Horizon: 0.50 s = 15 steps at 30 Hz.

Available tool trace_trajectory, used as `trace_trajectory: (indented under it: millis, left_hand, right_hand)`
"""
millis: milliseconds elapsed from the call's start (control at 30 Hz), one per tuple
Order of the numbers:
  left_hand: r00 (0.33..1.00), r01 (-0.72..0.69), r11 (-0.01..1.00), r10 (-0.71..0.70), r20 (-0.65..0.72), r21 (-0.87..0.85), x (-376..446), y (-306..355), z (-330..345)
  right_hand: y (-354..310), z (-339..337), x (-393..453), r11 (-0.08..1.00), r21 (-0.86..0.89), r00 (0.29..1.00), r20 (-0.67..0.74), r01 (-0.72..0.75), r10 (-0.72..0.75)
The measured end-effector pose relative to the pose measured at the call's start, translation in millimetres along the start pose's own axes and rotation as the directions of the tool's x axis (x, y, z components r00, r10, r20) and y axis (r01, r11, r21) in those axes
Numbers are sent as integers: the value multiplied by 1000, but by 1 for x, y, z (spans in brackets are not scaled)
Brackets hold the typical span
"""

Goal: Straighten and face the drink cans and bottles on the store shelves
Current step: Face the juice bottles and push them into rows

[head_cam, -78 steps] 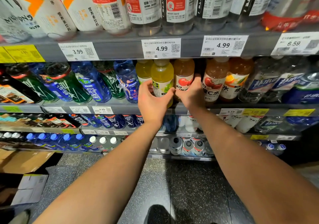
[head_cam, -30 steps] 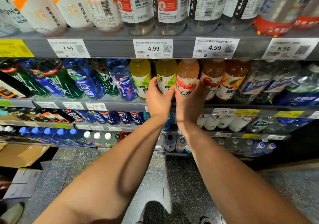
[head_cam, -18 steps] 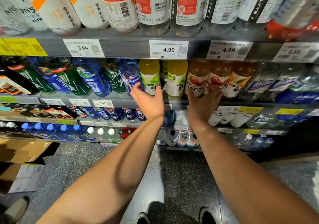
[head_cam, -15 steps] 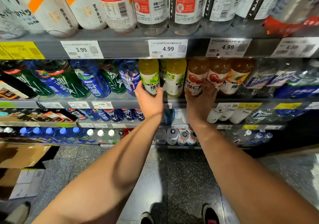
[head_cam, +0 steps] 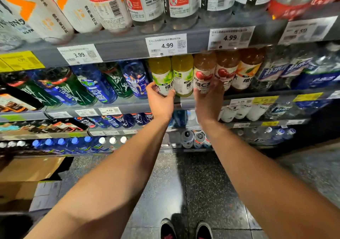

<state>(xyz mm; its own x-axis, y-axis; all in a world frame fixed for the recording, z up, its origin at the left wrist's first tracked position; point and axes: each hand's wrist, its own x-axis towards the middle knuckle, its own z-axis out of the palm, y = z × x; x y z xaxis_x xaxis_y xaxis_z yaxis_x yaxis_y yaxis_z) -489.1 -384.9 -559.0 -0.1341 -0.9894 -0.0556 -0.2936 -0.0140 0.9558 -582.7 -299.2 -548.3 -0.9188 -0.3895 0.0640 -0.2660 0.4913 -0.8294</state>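
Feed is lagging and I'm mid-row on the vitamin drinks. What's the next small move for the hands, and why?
Probably twist the second yellow-green bottle. Its label shows small print, unlike the front-facing left yellow-green bottle gripped by the left hand. The right hand holds the apple-label bottle, which already faces front.

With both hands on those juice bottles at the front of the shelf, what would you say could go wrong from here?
1. The left hand grips the yellow-green bottle near its base at the shelf edge; a pull could tip it off.
2. The right hand holds the red-label bottle, packed against neighbours; turning it may skew the next yellow bottle.
3. Labels could end up turned off-front.
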Motion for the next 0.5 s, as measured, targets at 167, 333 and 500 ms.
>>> trace_trajectory:
  millis: [167,333,500]
  left_hand:
    - [999,-21,1000,20,44,8,-20,7,-28]
    - [999,3,1000,-3,32,-8,-24,-3,-93]
    - [1000,18,1000,-18,21,-3,-3,-13,-152]
  right_hand:
    - [-30,11,-32,973,211,989,89,99,-119]
    - [-70,45,-76,947,302,952,240,112,-189]
    - [-90,77,-106,965,226,935,293,133,-197]
